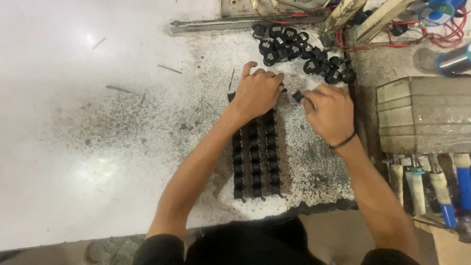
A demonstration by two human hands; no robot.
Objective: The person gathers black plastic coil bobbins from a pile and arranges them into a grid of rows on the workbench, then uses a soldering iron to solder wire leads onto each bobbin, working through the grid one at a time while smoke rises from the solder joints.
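Observation:
Three long rows of small black round parts lie side by side on the speckled white worktop. My left hand rests palm down on the far end of these rows, fingers curled over them. My right hand is just to the right, pinching one small black part between thumb and fingers, close to the left hand's fingertips. A black band circles my right wrist. A loose heap of the same black parts lies beyond both hands.
A metal rail runs along the back edge. Red wires and wooden strips lie at the back right. A taped cardboard box stands to the right, with several tool handles below it.

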